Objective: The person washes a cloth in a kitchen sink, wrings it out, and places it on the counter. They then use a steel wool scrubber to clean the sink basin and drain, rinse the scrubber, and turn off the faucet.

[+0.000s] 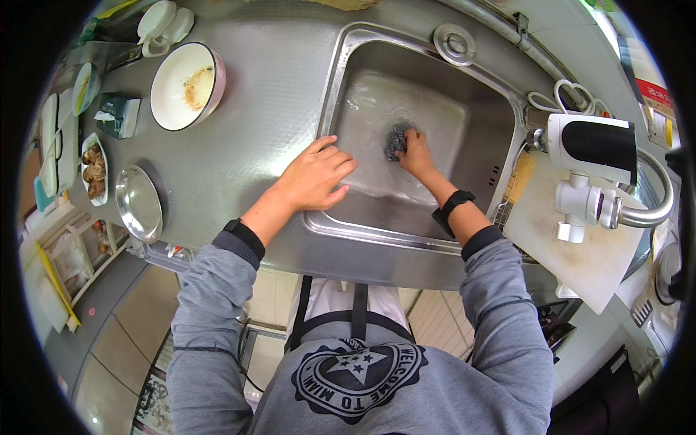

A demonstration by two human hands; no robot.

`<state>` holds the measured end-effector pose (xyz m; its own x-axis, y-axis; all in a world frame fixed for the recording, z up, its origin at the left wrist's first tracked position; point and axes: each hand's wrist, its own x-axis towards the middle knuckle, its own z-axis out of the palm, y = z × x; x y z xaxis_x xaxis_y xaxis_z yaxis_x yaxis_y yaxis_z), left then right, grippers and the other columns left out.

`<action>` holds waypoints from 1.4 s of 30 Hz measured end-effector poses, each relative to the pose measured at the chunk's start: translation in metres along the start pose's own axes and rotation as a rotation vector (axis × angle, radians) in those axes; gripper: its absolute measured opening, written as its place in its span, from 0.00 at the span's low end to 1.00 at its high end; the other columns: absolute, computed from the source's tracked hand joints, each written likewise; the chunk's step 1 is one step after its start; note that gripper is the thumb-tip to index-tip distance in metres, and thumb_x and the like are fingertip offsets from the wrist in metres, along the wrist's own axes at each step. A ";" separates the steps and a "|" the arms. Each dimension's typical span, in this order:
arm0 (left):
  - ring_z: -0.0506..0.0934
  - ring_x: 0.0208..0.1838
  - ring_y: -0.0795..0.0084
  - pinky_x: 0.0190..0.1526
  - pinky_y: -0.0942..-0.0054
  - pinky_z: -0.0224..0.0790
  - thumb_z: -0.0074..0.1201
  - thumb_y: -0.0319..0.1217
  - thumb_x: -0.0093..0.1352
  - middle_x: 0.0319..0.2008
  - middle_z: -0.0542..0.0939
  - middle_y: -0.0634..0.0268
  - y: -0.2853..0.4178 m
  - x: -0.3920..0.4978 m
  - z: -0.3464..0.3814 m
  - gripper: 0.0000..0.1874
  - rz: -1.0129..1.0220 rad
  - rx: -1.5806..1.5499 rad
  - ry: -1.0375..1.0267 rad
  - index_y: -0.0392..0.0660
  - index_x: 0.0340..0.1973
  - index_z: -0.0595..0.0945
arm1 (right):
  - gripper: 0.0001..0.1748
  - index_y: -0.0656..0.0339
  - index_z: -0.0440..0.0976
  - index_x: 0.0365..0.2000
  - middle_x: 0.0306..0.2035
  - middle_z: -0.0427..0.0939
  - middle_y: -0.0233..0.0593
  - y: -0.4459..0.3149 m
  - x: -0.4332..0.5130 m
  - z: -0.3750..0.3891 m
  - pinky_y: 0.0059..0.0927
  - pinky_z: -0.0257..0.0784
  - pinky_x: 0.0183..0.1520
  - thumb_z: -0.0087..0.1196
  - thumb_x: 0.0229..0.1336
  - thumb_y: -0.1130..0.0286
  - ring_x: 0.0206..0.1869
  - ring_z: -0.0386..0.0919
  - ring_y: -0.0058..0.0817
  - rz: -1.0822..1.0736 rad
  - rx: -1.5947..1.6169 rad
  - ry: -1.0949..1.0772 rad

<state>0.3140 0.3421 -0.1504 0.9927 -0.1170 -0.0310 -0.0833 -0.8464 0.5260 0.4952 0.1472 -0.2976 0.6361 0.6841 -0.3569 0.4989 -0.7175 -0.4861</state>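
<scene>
My right hand (416, 154) is down in the stainless steel sink (489, 130), its fingers gripping a dark mesh scouring pad (397, 142) at the basin's floor. The basin floor looks wet. Over the sink's left rim hangs my left hand (321, 173), palm down, fingers apart and holding nothing. A round metal drain strainer or lid (454, 45) lies at the sink's back rim.
Left on the counter are a white bowl (168, 89) with brown residue, a metal dish (138, 204), a plate of mushrooms (94, 171) and a lidded white pot (163, 24). A faucet (590, 147) and cutting board (571, 234) stand right.
</scene>
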 end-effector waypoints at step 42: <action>0.74 0.44 0.66 0.61 0.62 0.55 0.54 0.34 0.54 0.37 0.77 0.63 0.000 0.001 0.001 0.19 -0.040 -0.015 0.020 0.43 0.42 0.75 | 0.10 0.59 0.72 0.34 0.43 0.67 0.44 -0.014 0.016 -0.018 0.36 0.73 0.40 0.48 0.47 0.73 0.44 0.70 0.41 -0.477 -0.494 -0.145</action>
<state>0.3146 0.3418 -0.1516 0.9967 -0.0726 -0.0354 -0.0423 -0.8424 0.5373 0.5089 0.1659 -0.2817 0.2131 0.9251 -0.3142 0.9349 -0.2865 -0.2095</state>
